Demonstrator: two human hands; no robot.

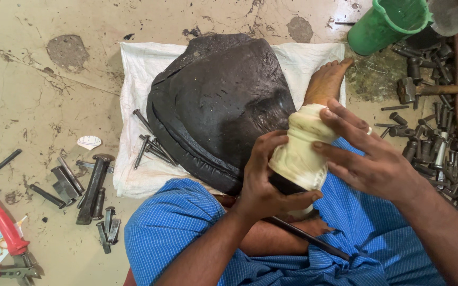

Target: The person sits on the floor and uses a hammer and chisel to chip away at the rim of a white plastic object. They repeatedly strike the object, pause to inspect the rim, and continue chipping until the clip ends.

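The floor (43, 106) is stained and cracked, and a white cloth (133, 106) lies on it toward twelve o'clock from the hands. On that cloth sits a big black mound (218, 100) with a rough, dull surface, and several dark metal punches (152, 145) rest against its eight o'clock edge. A person in a blue checked wrap (186, 228) sits behind the mound, one bare foot (327, 79) resting on the cloth at its three o'clock side.

A cream carved piece (300, 153), rounded and ribbed, stands tilted just in front of the mound. The left hand (263, 185) is closed around its lower dark end, at seven o'clock from it. The right hand (369, 159), at three o'clock, is spread wide with its fingertips touching the upper part, gripping nothing.

A green bucket (382, 26) stands at one o'clock; what it holds cannot be seen. More punches and a hammer (94, 188) lie scattered at nine o'clock, with red-handled pliers (3, 233) beyond.
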